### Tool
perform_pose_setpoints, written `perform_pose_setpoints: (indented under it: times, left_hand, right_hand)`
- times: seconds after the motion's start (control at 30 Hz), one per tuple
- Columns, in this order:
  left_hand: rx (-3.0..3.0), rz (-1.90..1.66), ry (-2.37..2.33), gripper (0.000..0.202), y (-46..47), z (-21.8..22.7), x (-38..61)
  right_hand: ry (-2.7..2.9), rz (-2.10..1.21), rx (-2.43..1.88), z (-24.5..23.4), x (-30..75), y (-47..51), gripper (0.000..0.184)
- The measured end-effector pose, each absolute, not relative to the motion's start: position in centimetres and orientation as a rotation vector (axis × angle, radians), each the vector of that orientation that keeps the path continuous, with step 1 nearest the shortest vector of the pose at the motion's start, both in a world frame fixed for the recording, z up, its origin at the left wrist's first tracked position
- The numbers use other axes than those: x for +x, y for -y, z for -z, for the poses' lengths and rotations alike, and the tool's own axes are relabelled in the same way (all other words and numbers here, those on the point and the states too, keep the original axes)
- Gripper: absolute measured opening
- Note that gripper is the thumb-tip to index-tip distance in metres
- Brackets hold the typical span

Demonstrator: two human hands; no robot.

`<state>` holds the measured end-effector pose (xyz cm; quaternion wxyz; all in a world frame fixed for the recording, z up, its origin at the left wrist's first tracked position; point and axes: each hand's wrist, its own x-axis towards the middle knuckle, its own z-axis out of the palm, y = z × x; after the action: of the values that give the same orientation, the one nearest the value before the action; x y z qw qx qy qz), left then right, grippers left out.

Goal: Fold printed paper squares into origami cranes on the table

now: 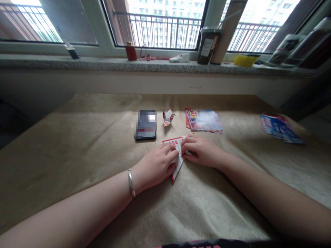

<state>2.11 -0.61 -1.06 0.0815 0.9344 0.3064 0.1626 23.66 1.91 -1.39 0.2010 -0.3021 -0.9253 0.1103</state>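
A white sheet of paper with red print, folded into a triangle (177, 166), lies on the brown table cover under both my hands. My left hand (159, 163), with a silver bracelet at its wrist, holds the paper down with bent fingers, thumb near the lower point. On the paper's right edge, the curled fingers of my right hand (198, 150) grip it close to the left fingertips. The paper's upper right corner shows just past the right knuckles. Just beyond stands a small folded paper crane (168, 119).
Left of the crane lies a phone (146, 124), its screen blurred. Printed leaflets (204, 120) are stacked to the right, more leaflets (280, 128) at the far right. The stone windowsill (103, 63) holds a dark jar (207, 46), a red container (131, 51) and a yellow object (245, 60).
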Motion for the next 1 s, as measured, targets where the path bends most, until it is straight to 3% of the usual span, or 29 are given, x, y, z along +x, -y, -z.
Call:
perform_pose_setpoints:
  times: [0.17,0.4,0.57,1.0]
  left_hand:
    - [2.797,-0.452,-0.895,0.015,0.6,1.0,2.0]
    - [2.740,-0.471,-0.803,0.033,0.6,1.4,1.9]
    - [2.779,-0.496,-0.769,0.029,0.4,1.5,1.9]
    - [2.820,-0.486,-0.743,0.032,0.2,1.8,2.0]
  right_hand:
    - [2.550,-0.318,-0.881,1.7,23.6,-2.1,0.004]
    - [2.499,-0.306,-0.931,1.9,23.6,-2.3,0.006]
    - [2.541,-0.274,-0.851,1.4,23.8,-2.2,0.004]
    - [2.724,-0.083,-0.598,0.3,24.5,-2.0,0.019]
